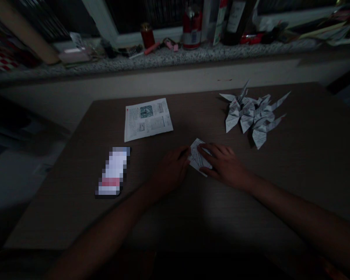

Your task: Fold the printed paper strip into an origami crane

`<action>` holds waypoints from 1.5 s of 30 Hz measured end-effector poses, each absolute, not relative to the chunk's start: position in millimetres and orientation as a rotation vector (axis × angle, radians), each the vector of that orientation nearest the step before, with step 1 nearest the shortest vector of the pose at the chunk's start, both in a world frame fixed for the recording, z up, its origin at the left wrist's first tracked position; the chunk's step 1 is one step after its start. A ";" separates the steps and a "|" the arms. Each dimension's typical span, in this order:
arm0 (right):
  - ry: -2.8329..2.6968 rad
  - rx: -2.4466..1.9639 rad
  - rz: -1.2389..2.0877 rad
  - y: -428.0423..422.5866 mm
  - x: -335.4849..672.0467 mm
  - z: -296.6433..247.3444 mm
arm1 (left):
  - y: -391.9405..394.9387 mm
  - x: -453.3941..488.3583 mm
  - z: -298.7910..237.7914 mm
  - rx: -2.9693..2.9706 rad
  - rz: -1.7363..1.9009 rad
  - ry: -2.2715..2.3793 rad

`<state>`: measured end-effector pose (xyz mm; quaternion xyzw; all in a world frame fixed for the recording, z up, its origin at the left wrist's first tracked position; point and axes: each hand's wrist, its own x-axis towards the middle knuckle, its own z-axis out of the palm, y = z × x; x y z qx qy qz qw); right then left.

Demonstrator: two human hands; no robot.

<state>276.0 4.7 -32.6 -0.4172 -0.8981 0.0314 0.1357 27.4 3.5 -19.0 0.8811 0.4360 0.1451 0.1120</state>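
Note:
A small folded piece of printed paper (196, 156) lies on the table in front of me, its outline roughly diamond-shaped. At its left corner, my left hand (172, 167) is closed, thumb and fingertips pinching the edge. My right hand (226, 163) rests on the paper's right side with fingers stretched out and apart, pressing it down. Beyond the right hand sits a cluster of several folded paper cranes (253, 112), made of similar printed sheets. Up and to the left is a flat printed sheet (148, 119). The dim light hides the finer creases.
A phone (113, 171) with a lit, blurred-out screen lies on the left of the wooden table (76, 163). Behind the table runs a speckled stone windowsill (163, 57) crowded with a red can (191, 29), a dark bottle (235, 21), a small red jar (147, 35) and odds and ends.

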 end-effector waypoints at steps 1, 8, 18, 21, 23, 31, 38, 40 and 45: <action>-2.606 -1.209 0.087 4.8 275.9 -32.8 | 3.8 27.4 -20.1 2.597 0.421 1.284; -2.590 -1.239 0.120 6.1 275.1 -30.3 | 1.1 23.6 -22.7 2.693 0.440 1.237; -2.542 -1.222 0.175 11.5 279.7 -35.0 | -2.2 18.1 -17.1 2.761 0.321 0.958; -2.542 -1.214 0.192 13.0 281.6 -35.3 | -2.3 16.9 -17.0 2.759 0.316 0.932; -2.545 -1.211 0.203 13.7 282.3 -35.1 | -2.5 15.5 -16.6 2.755 0.303 0.926; -2.548 -1.216 0.213 13.8 282.2 -33.4 | -0.5 10.2 -10.1 2.724 0.244 0.879; -2.545 -1.204 0.220 12.9 283.1 -32.8 | 0.2 10.3 -10.5 2.736 0.217 0.890; -2.539 -1.194 0.237 12.9 283.3 -32.6 | -0.1 11.3 -12.1 2.746 0.230 0.892; -2.465 -1.138 0.347 17.3 288.3 -28.5 | -0.2 13.9 -12.4 2.750 0.276 0.893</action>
